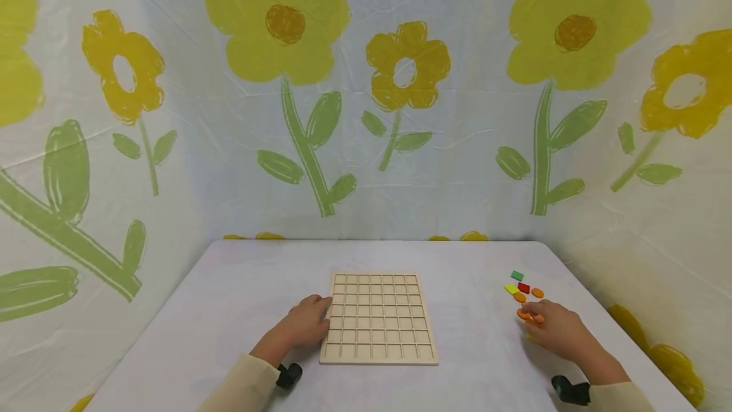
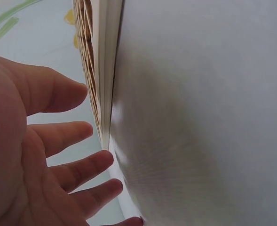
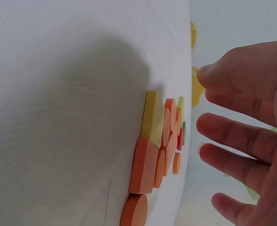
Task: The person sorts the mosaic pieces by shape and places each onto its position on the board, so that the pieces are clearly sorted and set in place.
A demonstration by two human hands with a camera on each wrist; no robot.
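Note:
A light wooden board (image 1: 377,321) with a grid of square cells lies flat on the table. At its left edge rests my left hand (image 1: 305,323), its fingers spread and nearly straight in the left wrist view, fingertips right at the board's side (image 2: 106,80). My right hand (image 1: 557,334) hovers over small coloured pieces at the right, with nothing held between its loosely extended fingers. Under and beyond it lie orange round pieces (image 1: 537,293), a red piece (image 1: 523,287), a yellow piece (image 1: 511,289) and a green piece (image 1: 517,276). Closer up, the right wrist view shows a yellow block (image 3: 152,120) touching an orange block (image 3: 144,167).
The white table (image 1: 463,272) has its far edge against a cloth backdrop (image 1: 469,196) printed with yellow flowers. Similar cloth hangs along the left and right sides. A dark wrist strap piece (image 1: 290,375) sits below the left hand, another (image 1: 570,391) below the right.

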